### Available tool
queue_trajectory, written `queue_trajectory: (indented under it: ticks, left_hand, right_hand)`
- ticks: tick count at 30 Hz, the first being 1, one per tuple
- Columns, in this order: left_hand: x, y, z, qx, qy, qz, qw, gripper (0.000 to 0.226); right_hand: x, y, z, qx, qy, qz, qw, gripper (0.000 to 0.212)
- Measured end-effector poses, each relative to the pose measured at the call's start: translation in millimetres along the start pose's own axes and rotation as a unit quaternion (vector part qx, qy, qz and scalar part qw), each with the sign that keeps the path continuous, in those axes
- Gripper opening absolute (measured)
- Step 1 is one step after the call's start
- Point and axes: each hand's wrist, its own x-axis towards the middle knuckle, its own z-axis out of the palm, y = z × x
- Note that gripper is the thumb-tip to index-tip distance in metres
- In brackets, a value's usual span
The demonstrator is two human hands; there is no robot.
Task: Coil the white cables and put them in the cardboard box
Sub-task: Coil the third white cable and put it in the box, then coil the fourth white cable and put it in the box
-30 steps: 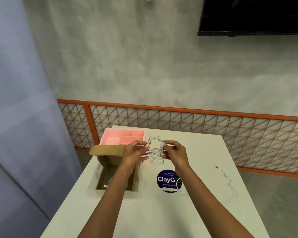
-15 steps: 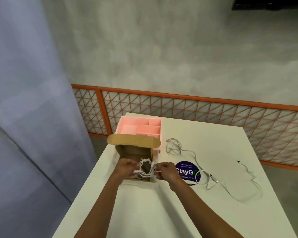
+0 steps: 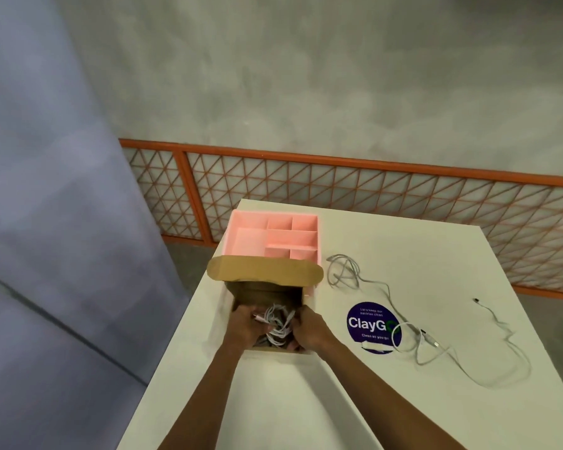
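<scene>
**Two hands hold coiled cable (image 3: 276, 323) inside cardboard box (image 3: 264, 275)**

The left hand (image 3: 245, 327) and right hand (image 3: 310, 330) reach into the open box, fingers curled round either side of the white coil between them; loose cables (image 3: 385, 289) lie on the surface (image 3: 273, 401) well right of the right hand; a pink tray (image 3: 251, 242) stands just beyond the box.

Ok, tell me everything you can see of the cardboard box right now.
The cardboard box is plain brown, open on top, upright near the left edge of the white table. Its rounded lid flap stands raised at the far side, overlapping the pink organiser behind in view; contact is unclear. Inside is a coiled white cable, held by the left grip and right grip, which reach in over its side walls.
</scene>
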Motion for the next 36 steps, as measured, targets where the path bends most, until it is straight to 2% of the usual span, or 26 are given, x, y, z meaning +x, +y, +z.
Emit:
queue_trajectory:
  ticks: [6, 11, 18, 22, 25, 29, 33, 36]
  left_hand:
    - [5.0, 0.5, 9.8, 0.037, 0.009, 0.000, 0.999, 0.038]
    - [4.8, -2.7, 14.5, 0.097, 0.022, 0.037, 0.994, 0.032]
    - [-19.3, 1.7, 38.5, 0.124, 0.183, 0.119, 0.968, 0.026]
    - [-36.8, 13.9, 64.5, 0.126, 0.203, 0.159, 0.958, 0.021]
    - [-46.3, 25.0, 88.3, 0.123, 0.153, 0.249, 0.948, 0.017]
    - [-50.9, 49.0, 125.1, 0.114, 0.049, 0.306, 0.944, 0.021]
    - [-46.8, 68.6, 163.3, 0.121, -0.027, 0.301, 0.945, 0.019]
    - [-39.4, 80.9, 191.0, 0.120, -0.065, 0.272, 0.953, 0.016]
  right_hand:
    - [13.2, -7.9, 10.1, -0.042, -0.025, 0.022, 0.999, 0.031]
    - [10.3, -11.4, 6.7, -0.045, -0.058, 0.036, 0.997, 0.029]
    - [0.5, 12.0, -37.7, -0.004, -0.049, -0.027, 0.998, 0.024]
    - [-5.4, 39.8, -66.7, 0.004, -0.054, 0.002, 0.999, 0.022]
    - [-9.7, 63.1, -85.5, -0.004, -0.012, 0.020, 1.000, 0.019]
    - [-15.2, 98.4, -120.7, -0.035, 0.124, 0.021, 0.991, 0.021]
    - [-26.8, 126.6, -158.6, -0.030, 0.202, 0.027, 0.978, 0.018]
    - [-33.4, 148.6, -182.5, -0.027, 0.218, 0.044, 0.974, 0.018]
